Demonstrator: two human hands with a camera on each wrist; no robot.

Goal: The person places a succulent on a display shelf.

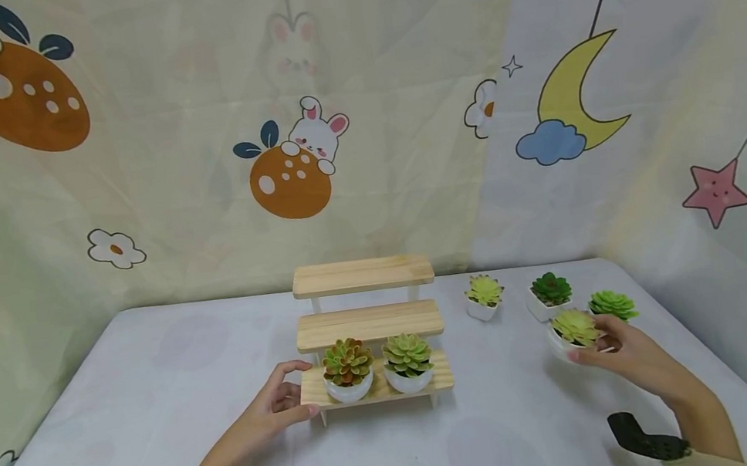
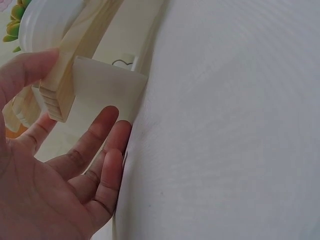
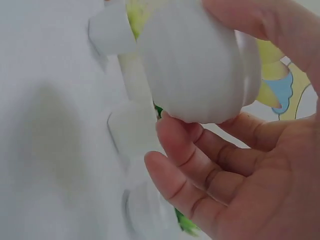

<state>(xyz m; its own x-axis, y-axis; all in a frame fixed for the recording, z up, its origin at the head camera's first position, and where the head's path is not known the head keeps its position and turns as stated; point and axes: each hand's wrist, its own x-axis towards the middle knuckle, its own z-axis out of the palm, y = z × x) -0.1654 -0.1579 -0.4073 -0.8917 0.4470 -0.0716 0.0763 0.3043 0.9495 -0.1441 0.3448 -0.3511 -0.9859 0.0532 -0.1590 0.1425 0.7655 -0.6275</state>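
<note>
My left hand pinches the left end of the lowest board of a three-step wooden plant stand, thumb on the front edge and forefinger behind. In the left wrist view its other fingers lie under the board, beside a white support. On that board stand a red-green potted succulent and a pale green potted succulent. At the right, my right hand holds a yellow-green potted succulent by its round white pot, raised above the table.
Beyond the right hand stand a dark green succulent and a bright green succulent, its pot mostly hidden in the head view. A small yellow-green succulent stands right of the stand. A printed cloth hangs behind the white table.
</note>
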